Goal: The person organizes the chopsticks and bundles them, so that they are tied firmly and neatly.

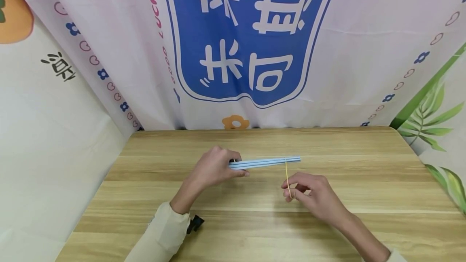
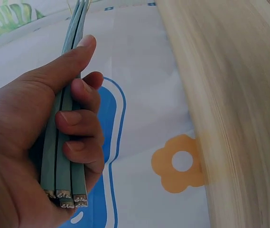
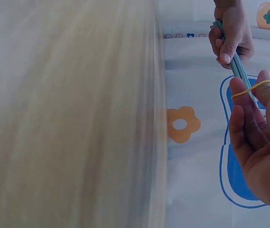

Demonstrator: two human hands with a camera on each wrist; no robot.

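A bundle of light blue chopsticks is gripped in my left hand above the table, lying nearly level and pointing right. In the left wrist view the fingers curl round the bundle and the thumb lies along it; the square, patterned ends stick out below the palm. A thin yellow rubber band runs taut from near the bundle's right end down to my right hand. Its loop is hooked over the right thumb and forefinger, stretched between them in the right wrist view.
Beneath both hands is a wood-grain table. A white curtain with a blue printed panel hangs along its back edge, and pale printed sheets flank the sides. Something small and black shows by the left sleeve.
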